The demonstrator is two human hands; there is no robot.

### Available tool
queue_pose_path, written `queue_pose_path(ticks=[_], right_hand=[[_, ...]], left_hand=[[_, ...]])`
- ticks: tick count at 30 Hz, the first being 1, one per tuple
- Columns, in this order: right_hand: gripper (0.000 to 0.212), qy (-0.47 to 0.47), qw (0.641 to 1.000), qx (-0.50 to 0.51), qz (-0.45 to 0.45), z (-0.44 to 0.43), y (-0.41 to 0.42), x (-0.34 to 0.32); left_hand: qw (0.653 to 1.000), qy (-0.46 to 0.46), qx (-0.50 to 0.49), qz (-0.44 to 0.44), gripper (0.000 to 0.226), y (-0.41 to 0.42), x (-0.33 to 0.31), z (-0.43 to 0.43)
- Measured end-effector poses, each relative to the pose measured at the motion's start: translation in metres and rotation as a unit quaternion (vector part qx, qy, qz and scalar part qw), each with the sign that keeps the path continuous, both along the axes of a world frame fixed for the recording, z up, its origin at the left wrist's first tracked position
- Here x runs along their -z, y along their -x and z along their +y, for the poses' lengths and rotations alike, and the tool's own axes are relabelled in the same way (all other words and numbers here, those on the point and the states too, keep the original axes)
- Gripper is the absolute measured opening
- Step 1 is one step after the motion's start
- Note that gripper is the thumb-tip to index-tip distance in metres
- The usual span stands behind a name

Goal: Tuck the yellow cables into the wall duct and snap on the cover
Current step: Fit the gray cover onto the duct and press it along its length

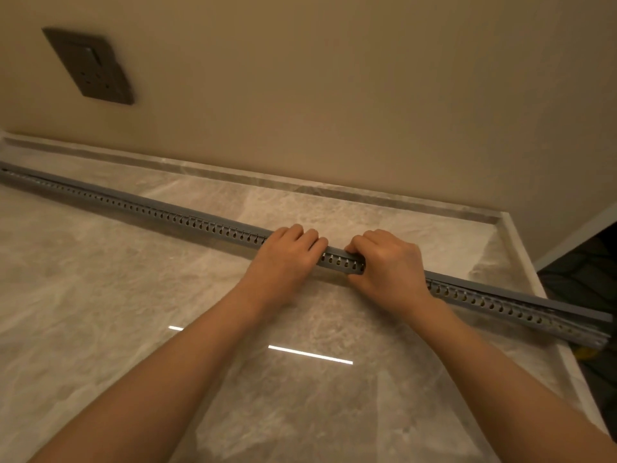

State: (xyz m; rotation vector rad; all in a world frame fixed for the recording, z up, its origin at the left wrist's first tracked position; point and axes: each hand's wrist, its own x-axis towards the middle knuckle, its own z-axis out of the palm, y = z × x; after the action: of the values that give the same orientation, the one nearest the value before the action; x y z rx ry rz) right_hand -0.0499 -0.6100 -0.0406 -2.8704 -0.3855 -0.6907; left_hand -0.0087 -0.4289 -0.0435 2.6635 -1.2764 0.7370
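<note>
- Marble-patterned stone formed the worktop (100, 312), the biggest surface in view. It gave a firm, flat bed to press against, so it seemed wise to push straight down rather than sideways.
- Beige wall (334, 78) rose behind it, carrying a dark socket plate (88, 66) at the upper left, well apart from the work.
- Grey and slotted, the duct (150, 212) lay loose on the worktop rather than on the wall, running diagonally from the far left to the near right edge.
- Its cover (494, 290) sat along the top for the whole visible length. Whether it had clicked home everywhere could not be told. Towards the right end the seam looked slightly uneven, so that stretch probably deserved a second press.
- The left hand (287, 252) lay across the duct right of its middle, fingers curled over the cover and bearing down on it.
- The right hand (390, 262) sat just beside it, fingers bent on top and thumb against the near slotted wall, pinching duct and cover together.
- Working well here likely meant keeping the hands close, squeezing a short length at a time, then shifting along towards one end.
- The yellow cables (583, 354) showed only as a yellow patch past the right end and as faint glints through the slots. A strand caught under the lip would stop the snap, so each stretch wanted checking before it was pressed.
</note>
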Motion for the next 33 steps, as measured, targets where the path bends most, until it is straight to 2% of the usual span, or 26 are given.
queue_pose_path(ticks=[6, 13, 21, 33], right_hand=[[0.025, 0.002, 1.000, -0.019, -0.002, -0.003, 0.003, 0.003], [0.034, -0.020, 0.999, -0.029, -0.032, -0.019, 0.021, 0.005], [0.036, -0.008, 0.998, 0.001, -0.064, -0.037, 0.040, 0.001], [0.039, -0.035, 0.999, -0.004, -0.042, -0.036, 0.024, -0.001]], left_hand=[[0.996, -0.071, 0.033, -0.037, 0.017, -0.004, -0.008, 0.000], [0.993, -0.106, 0.028, -0.031, 0.020, -0.006, -0.013, 0.000], [0.994, -0.103, 0.023, -0.041, 0.020, -0.007, -0.012, -0.001], [0.996, -0.093, 0.000, -0.005, 0.034, -0.010, -0.013, 0.004]])
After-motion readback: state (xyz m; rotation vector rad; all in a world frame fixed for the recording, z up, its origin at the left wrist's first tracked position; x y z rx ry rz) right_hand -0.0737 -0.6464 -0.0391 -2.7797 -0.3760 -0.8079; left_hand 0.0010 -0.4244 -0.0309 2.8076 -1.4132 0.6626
